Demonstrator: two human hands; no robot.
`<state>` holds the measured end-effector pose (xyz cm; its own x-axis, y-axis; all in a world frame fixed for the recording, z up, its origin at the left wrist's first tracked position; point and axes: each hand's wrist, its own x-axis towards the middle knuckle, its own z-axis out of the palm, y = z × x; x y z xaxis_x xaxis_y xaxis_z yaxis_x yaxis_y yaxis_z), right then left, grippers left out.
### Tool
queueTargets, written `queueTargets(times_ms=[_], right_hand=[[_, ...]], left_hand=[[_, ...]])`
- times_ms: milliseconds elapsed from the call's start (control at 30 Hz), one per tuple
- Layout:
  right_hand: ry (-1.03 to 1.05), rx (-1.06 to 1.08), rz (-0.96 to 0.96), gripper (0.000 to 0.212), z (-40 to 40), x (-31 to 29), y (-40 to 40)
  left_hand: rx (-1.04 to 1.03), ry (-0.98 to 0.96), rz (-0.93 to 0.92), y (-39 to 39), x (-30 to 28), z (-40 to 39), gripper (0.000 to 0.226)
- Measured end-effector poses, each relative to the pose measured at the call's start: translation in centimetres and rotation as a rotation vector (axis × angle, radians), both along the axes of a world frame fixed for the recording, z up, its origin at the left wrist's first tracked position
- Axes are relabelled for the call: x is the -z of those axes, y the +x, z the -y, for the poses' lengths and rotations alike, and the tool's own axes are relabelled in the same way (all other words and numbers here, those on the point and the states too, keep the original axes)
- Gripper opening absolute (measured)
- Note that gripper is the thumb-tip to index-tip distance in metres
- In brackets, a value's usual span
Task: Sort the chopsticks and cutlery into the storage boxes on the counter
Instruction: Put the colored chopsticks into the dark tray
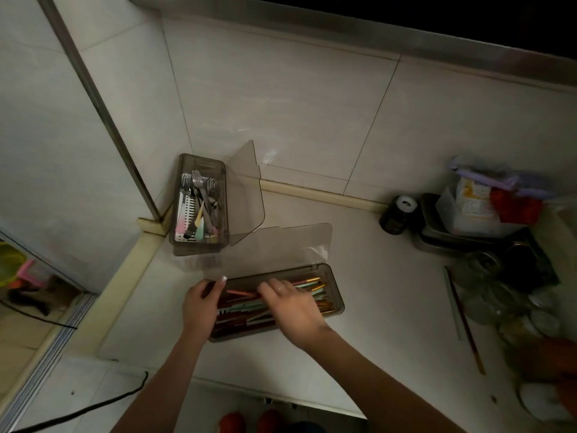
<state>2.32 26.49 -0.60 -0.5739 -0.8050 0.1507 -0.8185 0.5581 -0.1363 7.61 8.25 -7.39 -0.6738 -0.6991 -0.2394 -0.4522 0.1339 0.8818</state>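
Nearest, the left hand [199, 303] grips the near-left end wall of the chopstick box [335, 295], thumb and fingers curled over the rim, steadying it on the surface [390, 276]. The right hand [292, 307] lies flat over the chopsticks [307, 282] inside, fingers fairly straight; whether it pinches any I cannot tell. To do this well, keep the box braced and sweep the sticks parallel, tips one way, clear of the raised lid. Farther back, the cutlery box [218, 165] stands open with forks [199, 182] inside.
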Motion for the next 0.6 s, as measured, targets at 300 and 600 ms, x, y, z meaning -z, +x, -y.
queueTargets(times_ms=[300,600], right_hand=[[0.177,0.349,0.284,0.022,-4.5,2.4,-2.9],[-0.284,0.778,0.276,0.018,-15.7,3.2,-6.1]], left_hand=[[-0.035,0.179,0.014,-0.2,-0.4,-0.3,0.023],[0.092,0.086,0.024,-2.1,-0.5,-2.9,0.023]])
